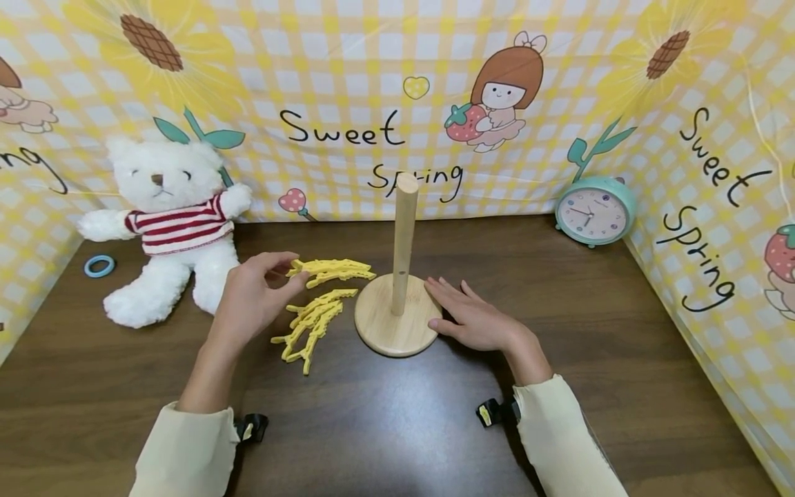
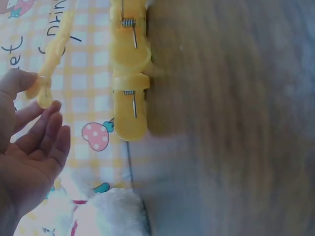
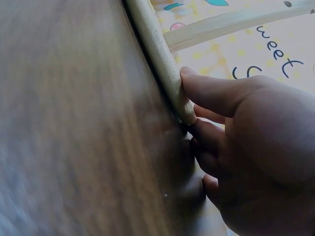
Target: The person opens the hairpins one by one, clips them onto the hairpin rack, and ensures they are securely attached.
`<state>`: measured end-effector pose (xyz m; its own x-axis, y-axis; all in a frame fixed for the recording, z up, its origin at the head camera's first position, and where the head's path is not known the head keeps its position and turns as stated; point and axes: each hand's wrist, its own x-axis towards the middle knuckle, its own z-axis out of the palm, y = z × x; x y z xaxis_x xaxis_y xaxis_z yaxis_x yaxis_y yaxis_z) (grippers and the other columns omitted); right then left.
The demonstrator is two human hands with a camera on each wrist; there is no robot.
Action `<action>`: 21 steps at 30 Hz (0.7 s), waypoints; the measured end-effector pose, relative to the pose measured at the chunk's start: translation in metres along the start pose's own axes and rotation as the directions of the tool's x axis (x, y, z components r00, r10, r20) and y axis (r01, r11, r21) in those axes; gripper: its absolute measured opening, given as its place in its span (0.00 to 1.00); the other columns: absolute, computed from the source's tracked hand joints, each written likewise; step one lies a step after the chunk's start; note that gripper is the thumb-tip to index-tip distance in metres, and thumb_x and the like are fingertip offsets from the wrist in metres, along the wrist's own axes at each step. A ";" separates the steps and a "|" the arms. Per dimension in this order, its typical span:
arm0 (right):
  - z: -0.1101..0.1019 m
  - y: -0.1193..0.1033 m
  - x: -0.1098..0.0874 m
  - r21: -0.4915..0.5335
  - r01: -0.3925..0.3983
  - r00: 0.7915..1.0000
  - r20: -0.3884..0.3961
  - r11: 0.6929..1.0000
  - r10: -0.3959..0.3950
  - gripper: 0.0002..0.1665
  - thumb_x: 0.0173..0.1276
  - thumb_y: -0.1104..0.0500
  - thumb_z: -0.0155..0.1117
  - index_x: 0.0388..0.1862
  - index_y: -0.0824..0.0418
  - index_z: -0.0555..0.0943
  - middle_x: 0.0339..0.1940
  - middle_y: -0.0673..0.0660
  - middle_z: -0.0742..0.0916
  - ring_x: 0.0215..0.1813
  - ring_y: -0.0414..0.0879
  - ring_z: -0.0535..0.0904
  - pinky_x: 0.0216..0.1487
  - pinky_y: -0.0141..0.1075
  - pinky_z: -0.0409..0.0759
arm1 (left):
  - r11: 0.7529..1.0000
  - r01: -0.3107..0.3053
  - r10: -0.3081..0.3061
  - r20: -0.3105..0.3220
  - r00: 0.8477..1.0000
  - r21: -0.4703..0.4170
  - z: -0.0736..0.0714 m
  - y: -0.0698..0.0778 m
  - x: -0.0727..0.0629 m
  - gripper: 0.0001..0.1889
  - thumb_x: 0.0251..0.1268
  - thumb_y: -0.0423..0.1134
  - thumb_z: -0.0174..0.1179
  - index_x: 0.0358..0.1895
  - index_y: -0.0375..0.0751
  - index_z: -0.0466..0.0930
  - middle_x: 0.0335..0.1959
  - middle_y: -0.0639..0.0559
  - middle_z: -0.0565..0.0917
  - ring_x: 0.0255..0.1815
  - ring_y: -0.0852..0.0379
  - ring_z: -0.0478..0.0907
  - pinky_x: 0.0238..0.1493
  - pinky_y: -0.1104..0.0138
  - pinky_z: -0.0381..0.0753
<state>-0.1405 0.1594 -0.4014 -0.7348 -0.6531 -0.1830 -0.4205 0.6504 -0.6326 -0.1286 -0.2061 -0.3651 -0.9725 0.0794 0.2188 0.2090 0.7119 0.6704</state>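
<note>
My left hand (image 1: 257,290) pinches a yellow clothespin (image 2: 49,69) between thumb and fingertips. In the head view that hand is over the left end of an upper row of yellow clothespins (image 1: 338,269). A second cluster of yellow clothespins (image 1: 312,321) lies just below it, fanned out on the table. Two of the lying pins show their metal springs (image 2: 129,92) in the left wrist view. To their right stands an upright wooden rod (image 1: 405,235) on a round wooden base (image 1: 397,338). My right hand (image 1: 475,317) rests against the base's right rim, fingers extended and thumb (image 3: 211,91) touching the edge.
A white teddy bear (image 1: 180,207) in a striped shirt sits at the back left, beside a blue ring (image 1: 99,266). A mint-green alarm clock (image 1: 594,210) is at the back right. Checked yellow cloth (image 1: 348,69) walls in the brown table (image 1: 385,428).
</note>
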 end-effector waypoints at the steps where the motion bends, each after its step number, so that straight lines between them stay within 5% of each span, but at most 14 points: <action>1: 0.000 0.000 0.000 -0.001 0.002 1.000 -0.001 1.000 -0.002 0.43 0.82 0.48 0.53 0.84 0.60 0.46 0.84 0.58 0.53 0.83 0.50 0.42 0.79 0.52 0.33 | 1.000 -0.016 0.016 -0.013 1.000 -0.003 0.001 0.001 0.000 0.22 0.71 0.45 0.64 0.57 0.30 0.82 0.47 0.35 0.84 0.45 0.41 0.81 0.48 0.48 0.81; 8: 0.000 0.000 0.000 0.002 0.000 1.000 -0.001 1.000 0.000 0.43 0.81 0.48 0.54 0.84 0.59 0.46 0.84 0.57 0.53 0.83 0.49 0.42 0.79 0.49 0.32 | 0.993 -0.114 0.111 -0.095 0.989 -0.023 0.002 0.006 -0.002 0.18 0.69 0.40 0.67 0.54 0.30 0.83 0.44 0.38 0.84 0.45 0.40 0.81 0.47 0.48 0.80; 15: 0.001 0.001 0.000 -0.002 0.003 1.000 0.000 1.000 -0.003 0.43 0.81 0.47 0.54 0.84 0.59 0.46 0.84 0.57 0.53 0.83 0.48 0.41 0.79 0.49 0.32 | 0.972 -0.225 0.214 -0.141 0.967 -0.067 0.003 0.011 -0.005 0.13 0.68 0.34 0.68 0.51 0.31 0.82 0.39 0.44 0.82 0.43 0.51 0.78 0.43 0.70 0.73; 21: 0.000 0.002 0.000 -0.004 0.017 1.000 -0.007 1.000 -0.017 0.43 0.82 0.47 0.53 0.84 0.60 0.47 0.84 0.59 0.53 0.83 0.51 0.42 0.79 0.52 0.33 | 0.953 -0.281 0.260 -0.171 0.950 -0.116 0.000 0.015 -0.007 0.11 0.64 0.29 0.70 0.46 0.31 0.81 0.36 0.45 0.82 0.40 0.54 0.76 0.44 0.74 0.71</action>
<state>-0.1411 0.1610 -0.4028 -0.7315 -0.6611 -0.1669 -0.4350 0.6409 -0.6325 -0.1189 -0.1960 -0.3569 -0.8525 0.1415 0.5032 0.4846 0.5748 0.6594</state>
